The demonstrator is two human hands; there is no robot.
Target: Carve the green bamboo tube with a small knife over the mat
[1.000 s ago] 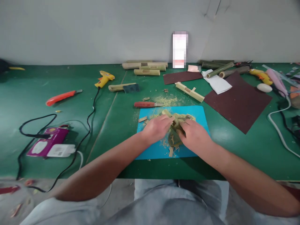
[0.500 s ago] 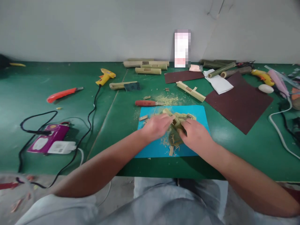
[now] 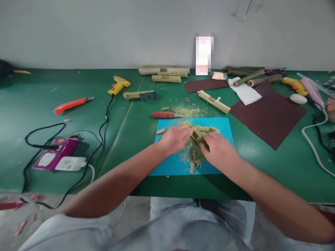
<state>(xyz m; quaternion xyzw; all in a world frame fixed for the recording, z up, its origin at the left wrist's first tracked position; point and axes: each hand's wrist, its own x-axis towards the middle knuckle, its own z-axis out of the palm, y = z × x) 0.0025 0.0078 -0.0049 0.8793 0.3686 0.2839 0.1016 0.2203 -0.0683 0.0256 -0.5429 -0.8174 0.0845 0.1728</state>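
Between my two hands lies a short bamboo tube with an opening cut in its side, tilted over the blue sheet. My left hand is closed on its far left end. At the near right end my right hand grips it, its fingers partly hiding the tube. Under the tube a greenish piece of sandpaper is strewn with shavings and dust. A small bamboo strip rests at its lower edge. Just beyond the sheet lies a red-handled chisel.
Cut bamboo tubes lie at the back, another tube nearer. On the left are a yellow glue gun, a red utility knife and a purple power strip with cords. Brown sandpaper spreads on the right.
The view has shifted very slightly. Both hands keep their hold on the bamboo tube, which has barely moved; a little more of its cut opening shows.
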